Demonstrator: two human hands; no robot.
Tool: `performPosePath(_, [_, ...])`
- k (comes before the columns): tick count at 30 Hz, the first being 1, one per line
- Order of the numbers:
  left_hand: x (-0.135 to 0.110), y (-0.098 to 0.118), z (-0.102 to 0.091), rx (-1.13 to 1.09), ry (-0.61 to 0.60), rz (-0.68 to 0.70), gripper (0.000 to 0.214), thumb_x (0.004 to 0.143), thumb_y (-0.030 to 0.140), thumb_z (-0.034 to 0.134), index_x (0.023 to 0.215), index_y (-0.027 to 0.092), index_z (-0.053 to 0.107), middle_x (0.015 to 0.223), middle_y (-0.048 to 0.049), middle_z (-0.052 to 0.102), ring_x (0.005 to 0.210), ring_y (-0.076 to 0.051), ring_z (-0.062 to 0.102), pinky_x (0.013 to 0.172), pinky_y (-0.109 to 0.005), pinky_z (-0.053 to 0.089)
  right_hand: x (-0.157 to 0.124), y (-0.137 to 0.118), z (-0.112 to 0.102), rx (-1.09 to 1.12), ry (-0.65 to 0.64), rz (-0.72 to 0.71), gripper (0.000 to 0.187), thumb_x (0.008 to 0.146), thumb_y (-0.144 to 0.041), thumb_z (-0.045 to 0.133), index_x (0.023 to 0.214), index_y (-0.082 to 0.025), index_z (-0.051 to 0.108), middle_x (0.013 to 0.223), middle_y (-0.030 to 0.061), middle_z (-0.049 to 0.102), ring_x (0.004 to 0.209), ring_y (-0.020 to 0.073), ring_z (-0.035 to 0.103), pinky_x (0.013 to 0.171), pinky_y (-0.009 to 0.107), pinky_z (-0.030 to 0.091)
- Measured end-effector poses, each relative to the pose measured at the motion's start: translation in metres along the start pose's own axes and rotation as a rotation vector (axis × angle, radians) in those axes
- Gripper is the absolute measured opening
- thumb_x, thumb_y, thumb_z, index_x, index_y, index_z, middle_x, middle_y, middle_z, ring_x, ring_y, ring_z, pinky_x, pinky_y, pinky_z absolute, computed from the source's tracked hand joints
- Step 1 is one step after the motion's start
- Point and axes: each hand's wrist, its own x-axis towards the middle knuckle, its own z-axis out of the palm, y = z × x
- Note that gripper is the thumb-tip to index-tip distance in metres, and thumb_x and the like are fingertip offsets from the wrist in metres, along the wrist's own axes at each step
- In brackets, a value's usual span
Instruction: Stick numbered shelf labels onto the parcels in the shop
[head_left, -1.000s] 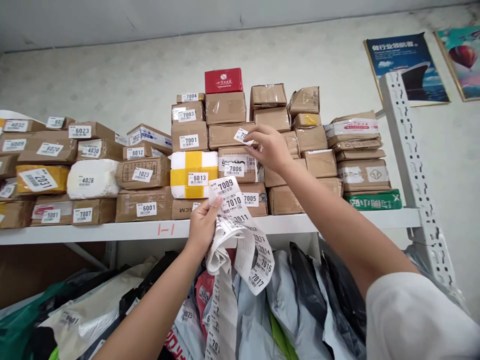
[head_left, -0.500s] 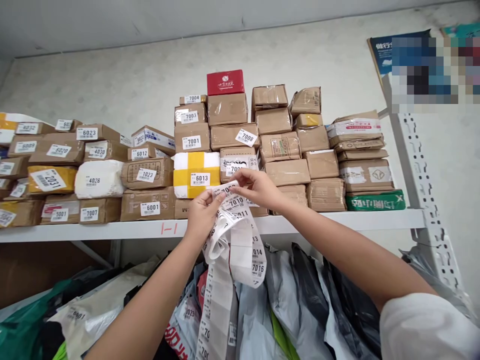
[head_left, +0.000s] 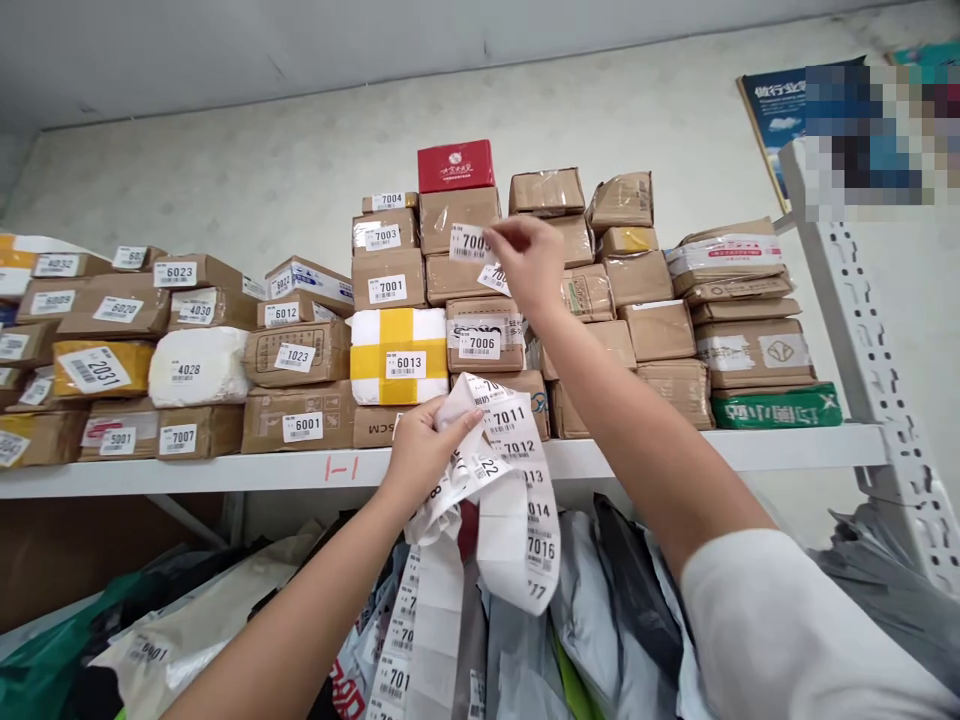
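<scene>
My left hand (head_left: 421, 448) is closed on a long, looped strip of numbered labels (head_left: 517, 485), printed 7011, 7012 and onward, hanging below the shelf edge. Raised higher, my right hand (head_left: 534, 262) pinches a single white label (head_left: 469, 243) reading about 7009 between thumb and fingers. That label is in front of a brown carton (head_left: 459, 218) with a red box (head_left: 455, 165) on top; I cannot tell whether it touches the carton. Just below it, a label partly hidden by my hand sits on another box. A box labelled 7006 (head_left: 486, 335) stands above the strip.
A white metal shelf (head_left: 247, 474) bears stacked parcels, many with number labels. Unlabelled cartons (head_left: 664, 333) stand right of my hand. Beneath the shelf are grey, black and green plastic mailing bags (head_left: 589, 590). A perforated white upright (head_left: 862, 330) rises at the right.
My right hand has moved up from the label strip, carrying one label now separate from it. My left hand still grips the strip and has shifted slightly right and down.
</scene>
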Motion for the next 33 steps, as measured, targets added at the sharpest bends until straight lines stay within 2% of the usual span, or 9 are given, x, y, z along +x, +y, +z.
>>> performPosePath(3, [0.0,0.0,-0.008,-0.028,0.047,-0.003,0.03,0.072,0.047,0.077,0.072,0.018,0.068,0.067,0.0001,0.065,0.059,-0.013,0.055,0.053,-0.021,0.041,0.056,0.019,0.023,-0.194,-0.033,-0.012,0.023,0.092,-0.034,0.055,0.095,-0.015,0.068,0.092,0.0093,0.068,0.094,0.0238,0.063,0.09,0.044,0.051])
performPosePath(6, [0.007,0.003,-0.016,-0.121,0.087,-0.023,0.031,0.07,0.048,0.078,0.078,0.018,0.07,0.07,-0.0008,0.068,0.06,-0.014,0.057,0.054,-0.022,0.044,0.079,0.024,0.042,-0.392,-0.055,-0.011,0.01,0.086,-0.021,0.063,0.09,-0.014,0.069,0.095,0.0116,0.067,0.095,0.027,0.062,0.089,0.046,0.051])
performPosePath(9, [0.014,0.003,-0.025,-0.185,0.092,-0.054,0.034,0.068,0.048,0.079,0.082,0.018,0.071,0.075,-0.0025,0.07,0.063,-0.016,0.06,0.056,-0.024,0.047,0.076,0.016,0.046,-0.516,-0.014,-0.029,0.013,0.082,-0.017,0.066,0.094,-0.014,0.068,0.102,0.0143,0.062,0.094,0.0298,0.062,0.084,0.048,0.052])
performPosePath(13, [0.019,-0.003,-0.04,-0.18,0.147,-0.038,0.032,0.069,0.046,0.078,0.084,0.019,0.072,0.074,-0.0015,0.069,0.065,-0.016,0.059,0.056,-0.023,0.045,0.042,-0.013,0.021,-0.403,0.084,-0.098,0.045,0.084,-0.038,0.067,0.123,-0.016,0.056,0.116,0.0162,0.055,0.101,0.0312,0.06,0.083,0.048,0.053])
performPosePath(18, [0.022,-0.009,-0.043,-0.126,0.204,0.05,0.02,0.074,0.039,0.072,0.078,0.02,0.07,0.067,0.0022,0.064,0.06,-0.014,0.053,0.055,-0.021,0.041,-0.043,-0.047,-0.022,0.144,-0.691,0.007,0.06,0.078,-0.047,0.072,0.129,-0.022,0.053,0.108,0.01,0.064,0.089,0.0205,0.065,0.073,0.033,0.058])
performPosePath(20, [0.023,-0.006,-0.037,-0.111,0.229,0.045,0.023,0.075,0.042,0.07,0.08,0.02,0.071,0.068,0.0016,0.065,0.06,-0.015,0.054,0.055,-0.022,0.041,-0.072,-0.049,-0.029,0.276,-0.787,0.122,0.063,0.07,-0.04,0.08,0.125,-0.021,0.056,0.102,0.0076,0.066,0.077,0.0166,0.065,0.065,0.031,0.057])
performPosePath(24, [0.025,0.007,-0.034,-0.04,0.104,0.009,0.035,0.074,0.053,0.068,0.077,0.019,0.074,0.072,-0.0038,0.071,0.066,-0.021,0.061,0.06,-0.026,0.046,-0.094,-0.034,-0.03,0.438,-0.684,0.332,0.037,0.068,-0.032,0.08,0.099,-0.017,0.067,0.082,0.0033,0.067,0.07,0.0151,0.064,0.062,0.031,0.057])
performPosePath(29, [0.022,0.015,-0.064,0.343,-0.315,-0.069,0.05,0.053,0.033,0.088,0.102,0.026,0.076,0.11,-0.0069,0.073,0.103,-0.032,0.065,0.079,-0.03,0.051,-0.088,-0.006,-0.039,0.586,-0.42,0.502,0.036,0.064,-0.03,0.083,0.095,-0.019,0.067,0.083,0.0039,0.072,0.077,0.0178,0.068,0.07,0.036,0.06])
performPosePath(33, [0.006,0.008,-0.077,0.344,-0.408,-0.114,0.059,0.059,0.034,0.084,0.115,0.029,0.071,0.124,-0.0079,0.067,0.107,-0.033,0.064,0.076,-0.031,0.053,-0.094,0.01,-0.049,0.653,-0.22,0.53,0.037,0.065,-0.036,0.082,0.094,-0.019,0.066,0.086,0.0041,0.072,0.08,0.0167,0.069,0.075,0.035,0.06])
